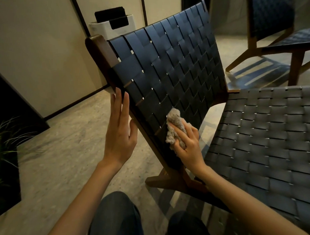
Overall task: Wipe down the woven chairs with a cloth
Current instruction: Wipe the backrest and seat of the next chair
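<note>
**Cloth on the weave, low on the backrest**

The right hand point(188, 147) has the cloth point(174, 127) bunched under curled fingers. It presses the cloth against the lower left corner of the backrest point(166, 73) on the near woven chair point(192, 51). The cloth is a pale, fluffy wad that looks soft and light and crumples easily. A loose fistful like this looks like the right way to hold it, with plenty of nap turned to the straps.

The left hand point(120, 136) grasps nothing. Its fingers are straight and lie flat along the wooden frame point(99, 54) at the backrest's left edge. I'd call that a brace, since a slim chair like this probably rocks when pushed.

The straps are broad, flat, dark and slightly glossy. They cross in a basket weave, and tiny gaps show light between them. They look smooth and perhaps leather-like, and I'd expect them to give a little under pressure. The frame is stiff dark wood with a rounded top corner, so it is the firm place to hold.

The seat point(265, 139) spreads out to the right in the same weave. A second chair point(274, 25) stands further back on the floor point(64, 147), towards its far right corner.
</note>
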The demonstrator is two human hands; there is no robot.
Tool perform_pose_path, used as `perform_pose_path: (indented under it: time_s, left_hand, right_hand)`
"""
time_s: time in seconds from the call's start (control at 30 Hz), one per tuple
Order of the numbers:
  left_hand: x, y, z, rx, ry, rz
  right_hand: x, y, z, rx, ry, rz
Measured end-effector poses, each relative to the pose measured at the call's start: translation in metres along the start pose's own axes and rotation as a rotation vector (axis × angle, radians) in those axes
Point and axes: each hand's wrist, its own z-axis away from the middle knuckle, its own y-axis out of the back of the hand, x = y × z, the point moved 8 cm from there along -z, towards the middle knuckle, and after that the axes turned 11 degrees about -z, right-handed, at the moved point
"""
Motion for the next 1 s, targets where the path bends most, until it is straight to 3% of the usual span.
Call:
perform_pose_path:
  time_s: [0.1,0.23,0.33,0.57,0.67,0.77,1.0]
  left_hand:
    - [0.003,-0.002,0.002,-0.013,-0.014,0.017]
    - [0.005,0.002,-0.001,-0.010,-0.027,0.024]
    - [0.002,0.012,-0.014,0.030,-0.028,-0.011]
    - [0.006,0.034,-0.055,0.078,-0.091,-0.125]
    - [0.007,0.042,-0.065,0.094,-0.095,-0.210]
    - [0.010,0.046,-0.072,0.098,-0.105,-0.310]
    - [0.023,0.044,-0.073,0.108,-0.151,-0.476]
  right_hand:
    - [0.030,0.007,0.033,-0.023,-0.134,0.032]
    - [0.023,-0.001,0.027,0.139,-0.239,-0.056]
    - [-0.012,-0.014,-0.016,0.208,-0.160,-0.109]
    - [-0.131,-0.044,-0.180,0.087,0.226,-0.112]
    - [-0.152,-0.050,-0.216,0.098,0.276,-0.136]
    - [-0.136,-0.047,-0.210,0.119,0.304,-0.117]
    - [-0.054,-0.024,-0.146,0.142,0.073,-0.055]
